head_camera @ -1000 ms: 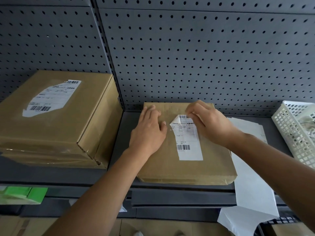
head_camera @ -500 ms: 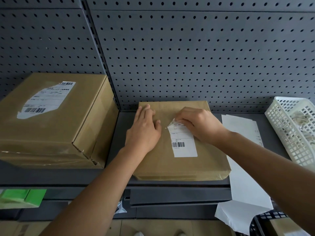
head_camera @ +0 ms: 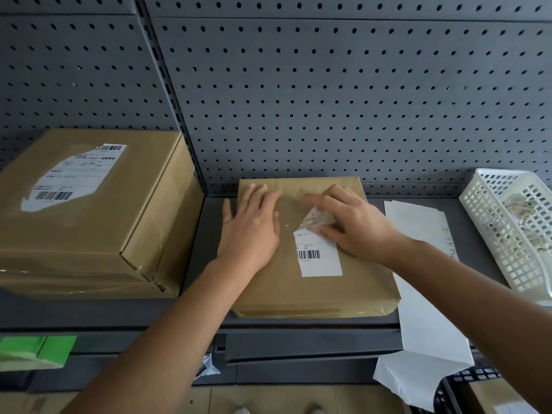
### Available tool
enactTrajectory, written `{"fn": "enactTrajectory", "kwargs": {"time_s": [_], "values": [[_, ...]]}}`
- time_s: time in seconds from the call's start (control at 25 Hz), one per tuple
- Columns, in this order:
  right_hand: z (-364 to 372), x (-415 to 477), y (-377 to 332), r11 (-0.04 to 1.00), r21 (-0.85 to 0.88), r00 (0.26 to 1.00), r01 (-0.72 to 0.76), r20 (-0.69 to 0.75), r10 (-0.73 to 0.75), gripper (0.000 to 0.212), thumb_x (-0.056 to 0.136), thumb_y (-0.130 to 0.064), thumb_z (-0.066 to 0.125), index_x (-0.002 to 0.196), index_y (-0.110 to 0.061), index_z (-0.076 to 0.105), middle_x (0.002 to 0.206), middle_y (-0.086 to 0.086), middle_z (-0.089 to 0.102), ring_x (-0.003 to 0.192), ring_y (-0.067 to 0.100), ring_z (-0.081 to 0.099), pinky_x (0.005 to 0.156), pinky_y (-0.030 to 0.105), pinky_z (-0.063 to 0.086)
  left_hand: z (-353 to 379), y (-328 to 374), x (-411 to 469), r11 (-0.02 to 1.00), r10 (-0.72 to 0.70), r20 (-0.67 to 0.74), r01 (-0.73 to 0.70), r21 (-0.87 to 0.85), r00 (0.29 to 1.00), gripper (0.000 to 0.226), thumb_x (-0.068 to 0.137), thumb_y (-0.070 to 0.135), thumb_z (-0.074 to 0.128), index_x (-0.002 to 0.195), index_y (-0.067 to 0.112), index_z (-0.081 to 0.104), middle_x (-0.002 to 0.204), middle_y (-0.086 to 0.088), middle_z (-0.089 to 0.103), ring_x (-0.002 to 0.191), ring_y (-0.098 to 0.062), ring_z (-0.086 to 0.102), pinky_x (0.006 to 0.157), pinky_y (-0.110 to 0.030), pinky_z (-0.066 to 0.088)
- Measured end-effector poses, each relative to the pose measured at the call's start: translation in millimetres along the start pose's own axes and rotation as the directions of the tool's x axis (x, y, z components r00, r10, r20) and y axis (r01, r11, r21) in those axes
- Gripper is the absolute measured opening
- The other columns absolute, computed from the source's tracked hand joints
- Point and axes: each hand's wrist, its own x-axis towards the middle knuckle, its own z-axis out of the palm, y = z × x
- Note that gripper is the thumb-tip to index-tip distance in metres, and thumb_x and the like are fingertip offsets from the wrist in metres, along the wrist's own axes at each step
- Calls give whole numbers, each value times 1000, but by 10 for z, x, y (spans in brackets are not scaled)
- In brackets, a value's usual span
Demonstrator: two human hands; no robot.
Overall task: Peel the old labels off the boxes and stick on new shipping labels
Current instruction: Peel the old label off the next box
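**Old label half lifted from the flat box**

The flat box point(head_camera: 298, 294) lies on the shelf point(head_camera: 206, 249), between a bigger box point(head_camera: 89, 234) at left and loose white sheets point(head_camera: 418, 279) at right. The left hand point(head_camera: 251, 231) rests flat on it, fingers straight, pinning it down. The right hand point(head_camera: 355, 225) pinches the raised far corner of the old label point(head_camera: 319, 258), which is folded back with its underside showing. The near part with the barcode is stuck down. The step is peeling. The next move probably calls for a slow, low pull toward the near edge, with the grip close to the peel line so the paper does not tear.
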Motion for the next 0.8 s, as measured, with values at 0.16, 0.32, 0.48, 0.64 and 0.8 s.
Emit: {"fn": "enactTrajectory", "kwargs": {"time_s": [0.16,0.32,0.48,0.64,0.8], "values": [[53,-38,49,1000,7,1000,6,-26,-6,25,94,-26,52,108,-28,73,114,-8,61,113,15,55,72,43,58,17,-20,20,999,54,22,-54,-3,998,49,106,21,32,152,36,33,165,3,20,154,-17,7,125,-49,4],[42,-116,48,996,87,1000,-31,2,31,41,94,-31,37,113,-22,72,123,-9,67,121,11,59,92,43,54,16,-27,22,999,35,46,-34,-7,998,49,107,24,30,154,39,31,166,5,17,154,-16,5,125,-47,3],[-6,-217,161,993,117,999,3,-43,2,29,94,-10,51,112,-15,73,120,-5,69,120,11,61,100,37,50,-1,-31,24,999,35,55,-35,-7,998,49,107,24,30,154,39,30,166,6,16,154,-16,4,125,-47,4],[-94,-227,172,984,177,999,16,-36,-9,22,95,-7,58,109,-12,74,115,-2,71,113,9,63,103,20,44,-9,-36,26,999,42,60,-41,-18,997,49,107,23,30,154,38,30,166,6,15,154,-15,4,125,-48,3],[-146,-222,173,974,225,1000,-9,-19,14,21,95,-5,59,108,-11,75,115,-3,71,112,2,61,102,11,39,-4,-53,31,999,46,63,-45,-25,997,49,107,23,31,153,39,32,166,6,16,154,-15,5,125,-47,3]]}}
